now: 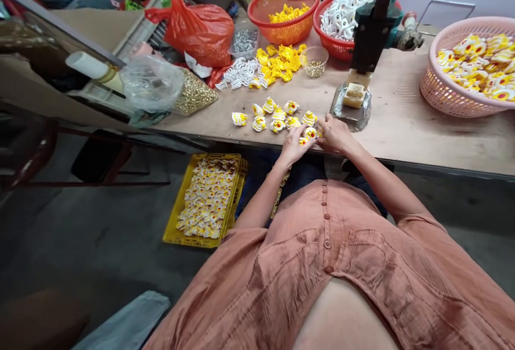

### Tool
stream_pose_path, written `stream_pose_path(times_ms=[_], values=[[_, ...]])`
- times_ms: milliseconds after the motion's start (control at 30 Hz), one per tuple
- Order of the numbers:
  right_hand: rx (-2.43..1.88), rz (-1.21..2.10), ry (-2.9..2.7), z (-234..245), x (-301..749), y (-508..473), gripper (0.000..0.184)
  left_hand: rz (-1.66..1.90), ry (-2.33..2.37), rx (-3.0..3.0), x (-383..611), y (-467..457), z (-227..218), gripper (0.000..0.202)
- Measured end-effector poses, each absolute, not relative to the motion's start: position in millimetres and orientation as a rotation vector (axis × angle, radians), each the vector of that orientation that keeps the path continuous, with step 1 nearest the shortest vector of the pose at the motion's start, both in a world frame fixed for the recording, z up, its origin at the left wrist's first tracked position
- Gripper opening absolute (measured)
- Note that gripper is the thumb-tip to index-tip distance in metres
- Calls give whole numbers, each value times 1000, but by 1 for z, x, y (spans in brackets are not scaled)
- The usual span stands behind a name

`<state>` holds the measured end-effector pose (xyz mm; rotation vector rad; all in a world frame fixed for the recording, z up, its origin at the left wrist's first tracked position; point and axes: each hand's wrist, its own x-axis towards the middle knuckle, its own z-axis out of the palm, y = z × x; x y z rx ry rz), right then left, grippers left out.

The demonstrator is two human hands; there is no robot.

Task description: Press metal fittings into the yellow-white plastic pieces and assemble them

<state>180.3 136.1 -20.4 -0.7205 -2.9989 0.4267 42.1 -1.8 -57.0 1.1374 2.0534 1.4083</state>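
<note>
My left hand [295,147] is at the table's front edge, its fingers closed around small yellow-and-white pieces with red centres [310,133]. Close beside it, my right hand [337,134] has its fingers curled together. A bit of yellow shows at its fingertips, but what they pinch is mostly hidden. Just beyond the left hand lies a loose group of similar yellow-and-white striped pieces [277,119]. The dark press [372,38] stands to the right of the hands, above a block on a foil-wrapped base [351,111].
Behind are yellow parts [281,63], white parts [240,72], a cup of brass bits [315,68], an orange basket [284,25] and a red basket [336,41]. A pink basket [458,92] stands right. At left lies a bag of brass bits [195,92]; below is a yellow crate [173,226].
</note>
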Motion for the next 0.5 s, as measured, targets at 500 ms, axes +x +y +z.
stream_pose_path(times_ms=[500], values=[[-347,1611,-3016,-87,75,-45,17,1553,1853,33,25,-211,-145,53]])
